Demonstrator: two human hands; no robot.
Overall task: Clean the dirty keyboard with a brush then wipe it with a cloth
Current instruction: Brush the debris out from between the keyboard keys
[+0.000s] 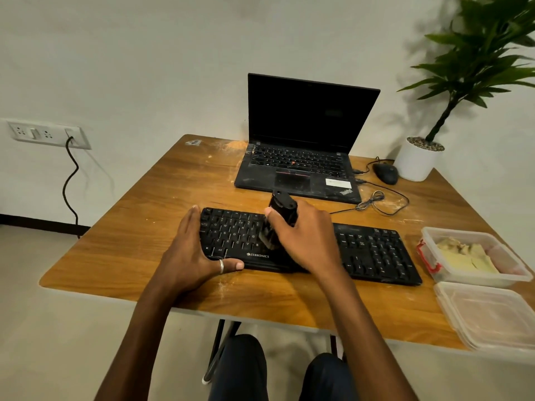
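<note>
At the near right corner of the table (pixel 162 198), a shallow translucent tray (pixel 492 314) is set, partly overhanging the right edge. The black keyboard (pixel 373 250) is laid flat along the near edge, spanning from left of centre almost to the right edge, with pale dust visible on the wood around it. Its left end is braced by the left hand (pixel 188 250): the fingers are extended flat against the end and the thumb, which bears a ring (pixel 221 266), is stretched along the front edge; nothing is grasped. The black brush (pixel 283 206) is grasped by the right hand (pixel 304 235), fingers curled round its handle, and the bristles are pressed onto the keys left of the keyboard's middle. Just beyond the tray, at the right edge, a clear container (pixel 457 231) is placed, and the yellowish cloth (pixel 463 253) is held inside it. A coiled cable (pixel 373 198) is seen behind the keyboard. At the far edge, an open laptop (pixel 307 117) with a dark screen is positioned, with a mouse (pixel 385 172) just to its right and a white plant pot (pixel 417 163) at the far right corner.
</note>
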